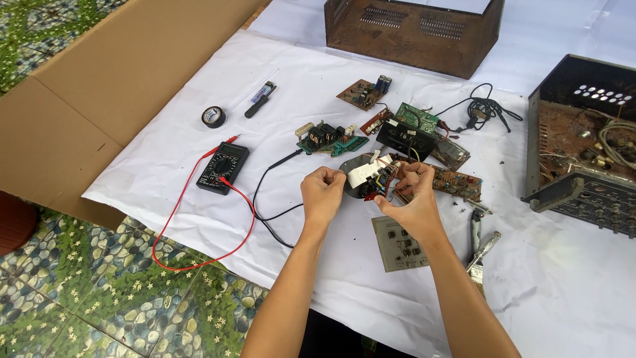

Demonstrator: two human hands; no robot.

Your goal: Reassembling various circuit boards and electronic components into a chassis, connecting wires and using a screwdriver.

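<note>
From the head camera, looking down: both hands are up over the white sheet (371,285), working one small wired part (366,180) between them. The left hand (322,193) is clenched on its near-left edge, and the right hand (412,197) pinches the far-right side among the thin coloured leads. The part hangs just above the sheet, in front of the heap of circuit boards (397,132). Its long axis looks to run roughly left to right, hand to hand, white label tilted up toward the camera; hard to be surer, since fingers cover much of it. The risk I see: those leads are fine, and a tug from the right could snap one. A loosened grip would drop it onto the grey board (399,244) below.
</note>
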